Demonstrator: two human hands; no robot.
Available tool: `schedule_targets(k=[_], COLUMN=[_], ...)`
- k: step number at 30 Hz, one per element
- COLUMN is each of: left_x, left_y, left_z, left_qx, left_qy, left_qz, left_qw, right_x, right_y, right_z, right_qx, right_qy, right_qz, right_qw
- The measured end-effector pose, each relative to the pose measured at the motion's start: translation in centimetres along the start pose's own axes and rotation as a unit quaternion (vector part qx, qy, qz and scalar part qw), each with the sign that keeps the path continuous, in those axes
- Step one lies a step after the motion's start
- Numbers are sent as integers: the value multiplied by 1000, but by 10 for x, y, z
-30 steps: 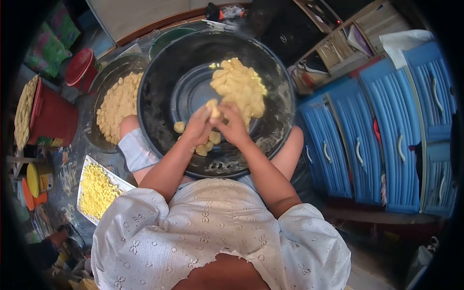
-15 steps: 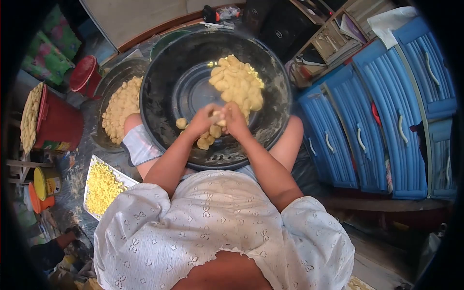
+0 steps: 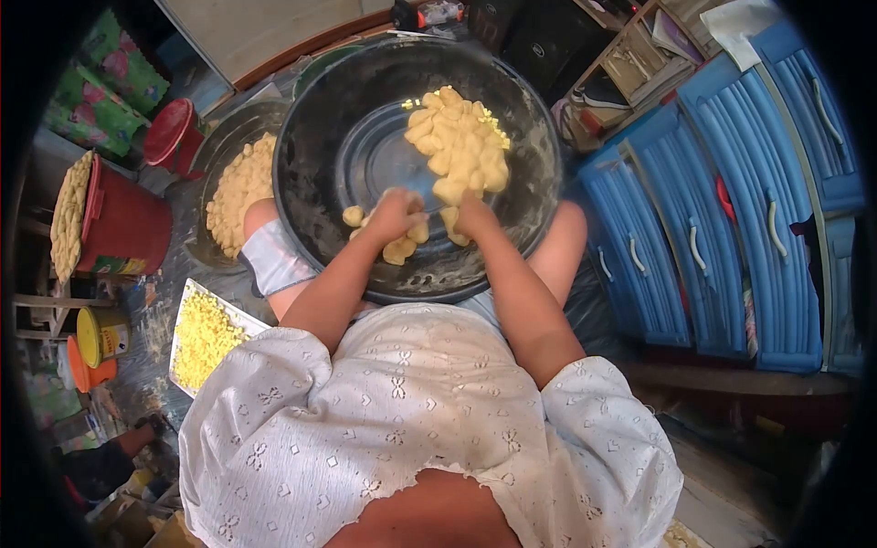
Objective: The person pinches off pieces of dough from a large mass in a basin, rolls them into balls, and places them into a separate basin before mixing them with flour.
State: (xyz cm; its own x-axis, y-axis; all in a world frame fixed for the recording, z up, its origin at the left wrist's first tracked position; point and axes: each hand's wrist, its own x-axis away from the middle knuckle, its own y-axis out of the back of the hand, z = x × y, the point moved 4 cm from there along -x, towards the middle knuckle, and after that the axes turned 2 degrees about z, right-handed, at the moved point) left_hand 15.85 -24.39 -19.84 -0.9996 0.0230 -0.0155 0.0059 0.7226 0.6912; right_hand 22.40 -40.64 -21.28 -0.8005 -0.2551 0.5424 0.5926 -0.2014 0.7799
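A wide black basin (image 3: 343, 119) rests between my legs. Toward its right side lies a large mound of pale dough (image 3: 457, 142) with small yellow bits along its edge. My left hand (image 3: 398, 216) is over a group of small dough balls (image 3: 399, 250) in the near part of the basin, its fingers curled and partly blurred; what they hold, if anything, is hidden. My right hand (image 3: 474, 219) has its fingers closed around a piece of dough (image 3: 452, 224) just below the mound.
On the left are a metal basin of dough pieces (image 3: 242, 196), a white tray of yellow cubes (image 3: 206, 342), a red bucket (image 3: 128, 224) and a small red pail (image 3: 174, 132). Blue drawers (image 3: 703, 228) stand on the right. Part of another person's arm (image 3: 135, 442) shows at lower left.
My hands were together over the basin and are now apart. The left one moved onto the small balls, the right one toward the mound's near edge. The view has shifted slightly.
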Motion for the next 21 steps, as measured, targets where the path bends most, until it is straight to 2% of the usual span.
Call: schedule_targets(k=[1, 2, 3, 4, 5, 6, 7, 9, 11, 13, 14, 15, 17, 19, 21], left_x=[1, -2, 0, 4, 6, 5, 3, 4, 5, 11, 13, 15, 14, 13, 9], left_y=[-3, -17, -18, -21, -23, -28, -29, -35, -34, -45, -48, -47, -48, -55, -57], left_z=[-7, 2, -2, -11, -18, -17, -14, -4, -4, 0, 3, 1, -2, 2, -4], left_qx=[53, 30, 29, 90, 151, 220, 221, 213, 222, 232, 179, 179, 210, 221, 368], left_qy=[-13, -29, -29, -54, -79, -62, -63, 51, 63, 64, 49, 49, 78, 100, 64], left_qz=[44, 85, 85, 89, 93, 102, 102, 212, 230, 329, 344, 342, 359, 356, 321], left_qw=[998, 996, 996, 990, 981, 968, 968, 952, 945, 913, 921, 921, 906, 902, 870], right_x=[2, 4, 6, 5, 6, 13, 16, 27, 33, 28, 28, 25, 11, 8, 12], right_y=[2, 3, 3, 0, -3, 1, 4, 16, 27, 42, 47, 48, 47, 50, 52], right_z=[0, 3, 7, 6, 8, 14, 16, 22, 22, 10, 11, 7, -5, -7, -11], right_qx=[-1, 22, 45, 45, -110, -262, -261, -426, -465, -610, -732, -731, -780, -787, -814], right_qy=[0, 68, 135, 136, 198, 255, 254, 238, 235, 195, 228, 229, 243, 224, 188], right_qz=[0, 25, 50, 49, 62, 75, 75, 99, 72, -11, 6, 6, 20, -19, -18], right_qw=[1000, 997, 989, 988, 972, 928, 928, 867, 850, 768, 642, 643, 576, 575, 549])
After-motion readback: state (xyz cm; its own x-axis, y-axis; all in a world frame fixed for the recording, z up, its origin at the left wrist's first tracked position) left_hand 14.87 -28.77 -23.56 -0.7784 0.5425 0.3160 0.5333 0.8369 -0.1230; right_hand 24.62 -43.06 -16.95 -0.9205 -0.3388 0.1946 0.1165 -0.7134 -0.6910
